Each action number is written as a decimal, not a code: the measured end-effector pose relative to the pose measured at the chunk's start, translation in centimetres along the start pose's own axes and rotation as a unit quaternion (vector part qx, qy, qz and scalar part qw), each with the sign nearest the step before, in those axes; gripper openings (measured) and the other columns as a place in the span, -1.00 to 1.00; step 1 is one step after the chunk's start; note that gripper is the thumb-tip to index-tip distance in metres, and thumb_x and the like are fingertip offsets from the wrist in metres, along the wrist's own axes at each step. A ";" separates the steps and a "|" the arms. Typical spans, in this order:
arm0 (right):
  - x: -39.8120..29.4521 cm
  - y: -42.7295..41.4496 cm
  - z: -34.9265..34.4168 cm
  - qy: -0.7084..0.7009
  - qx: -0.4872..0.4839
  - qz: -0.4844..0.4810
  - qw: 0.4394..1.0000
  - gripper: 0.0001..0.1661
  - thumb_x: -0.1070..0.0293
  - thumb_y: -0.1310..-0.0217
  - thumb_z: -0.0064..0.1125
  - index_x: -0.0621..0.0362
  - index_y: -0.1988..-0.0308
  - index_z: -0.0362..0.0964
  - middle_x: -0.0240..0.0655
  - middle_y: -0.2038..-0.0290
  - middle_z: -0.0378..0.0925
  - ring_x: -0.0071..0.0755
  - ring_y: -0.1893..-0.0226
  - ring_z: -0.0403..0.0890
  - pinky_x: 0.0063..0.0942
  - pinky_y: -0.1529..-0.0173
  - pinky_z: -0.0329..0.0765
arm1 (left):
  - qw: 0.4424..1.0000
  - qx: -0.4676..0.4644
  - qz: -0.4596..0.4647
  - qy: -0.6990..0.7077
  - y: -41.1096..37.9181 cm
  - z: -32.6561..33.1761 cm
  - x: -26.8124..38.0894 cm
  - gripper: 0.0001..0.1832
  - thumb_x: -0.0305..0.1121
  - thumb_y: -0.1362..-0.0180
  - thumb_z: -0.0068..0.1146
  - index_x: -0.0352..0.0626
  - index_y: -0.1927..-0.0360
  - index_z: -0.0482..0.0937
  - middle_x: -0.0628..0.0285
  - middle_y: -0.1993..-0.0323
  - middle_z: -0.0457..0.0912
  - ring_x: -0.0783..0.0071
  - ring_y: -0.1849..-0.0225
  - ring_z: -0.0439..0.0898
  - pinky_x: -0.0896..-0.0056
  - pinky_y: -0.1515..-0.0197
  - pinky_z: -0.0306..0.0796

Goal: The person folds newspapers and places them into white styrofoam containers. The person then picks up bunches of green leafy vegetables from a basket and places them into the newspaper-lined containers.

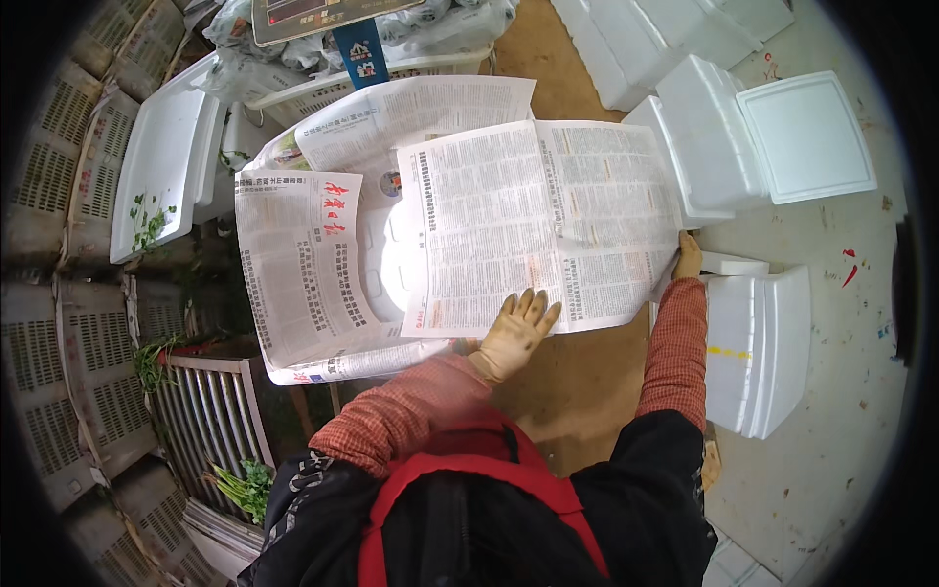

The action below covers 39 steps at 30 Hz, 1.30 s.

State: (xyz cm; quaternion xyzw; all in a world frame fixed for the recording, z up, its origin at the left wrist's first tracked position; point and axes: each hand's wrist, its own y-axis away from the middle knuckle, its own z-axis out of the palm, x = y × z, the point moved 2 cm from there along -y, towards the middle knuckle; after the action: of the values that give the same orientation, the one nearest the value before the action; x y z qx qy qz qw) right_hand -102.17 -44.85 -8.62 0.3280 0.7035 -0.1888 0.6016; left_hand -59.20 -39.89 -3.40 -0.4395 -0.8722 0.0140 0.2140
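A spread newspaper sheet (484, 220) with a fold down its middle lies over the right part of a white box. My right hand (688, 255) pinches this sheet at its lower right edge. On the sheet's lower edge rests my left hand (517, 330), gloved, palm down, fingers slightly apart. More newspaper lines the box: one sheet (293, 249) drapes over the left side, another (418, 110) along the far side. Between the sheets the box's white bottom (378, 249) shows, brightly lit, with moulded outlines. Newspaper hides most of the box walls.
White foam boxes (711, 139) and a foam lid (807, 136) stand at right, another box (759, 352) nearer me. Brown board (579, 389) lies underneath. A white basket (308, 99) holds plastic bags. At left are a foam lid (158, 161), slatted metal rack (213, 411), leafy greens (249, 488) and crates (103, 337).
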 end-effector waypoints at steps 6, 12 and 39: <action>2.5 0.0 -0.5 0.104 -0.086 -0.038 0.990 -0.65 0.21 -0.15 0.15 0.29 0.22 0.54 -0.43 0.36 0.51 -0.52 0.36 0.42 -0.58 0.17 0.33 | 0.998 -0.001 -0.033 0.054 0.5 1.1 -1.0 -0.47 -0.47 -0.03 -0.08 -0.31 -0.16 0.29 -0.10 -0.12 0.34 -0.01 -0.19 0.30 0.06 -0.19 0.18; -2.9 2.8 2.6 0.072 -0.064 0.065 0.993 -0.76 0.29 -0.07 0.22 0.28 0.35 0.55 -0.51 0.49 0.46 -0.62 0.48 0.35 -0.62 0.31 0.30 | 0.998 0.041 -0.035 0.045 1.3 -0.2 -2.6 -0.54 -0.48 -0.04 -0.12 -0.32 -0.08 0.35 -0.03 -0.01 0.44 0.09 -0.08 0.41 0.10 -0.13 0.24; -17.2 12.8 9.3 0.269 0.115 -0.320 0.901 -0.68 0.27 0.00 0.32 0.26 0.54 0.40 -0.29 0.66 0.38 -0.39 0.66 0.31 -0.46 0.49 0.32 | 0.997 0.024 -0.065 0.044 1.4 1.6 -5.3 -0.77 -0.40 0.18 0.14 -0.18 0.36 0.53 0.19 0.36 0.56 0.22 0.32 0.53 0.23 0.21 0.40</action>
State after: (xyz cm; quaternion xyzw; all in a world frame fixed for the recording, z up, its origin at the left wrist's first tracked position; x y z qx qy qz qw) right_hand -85.57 -45.84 7.80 0.1906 0.8789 -0.3555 0.2548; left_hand -55.95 -42.84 -7.06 -0.3768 -0.8882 0.0017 0.2630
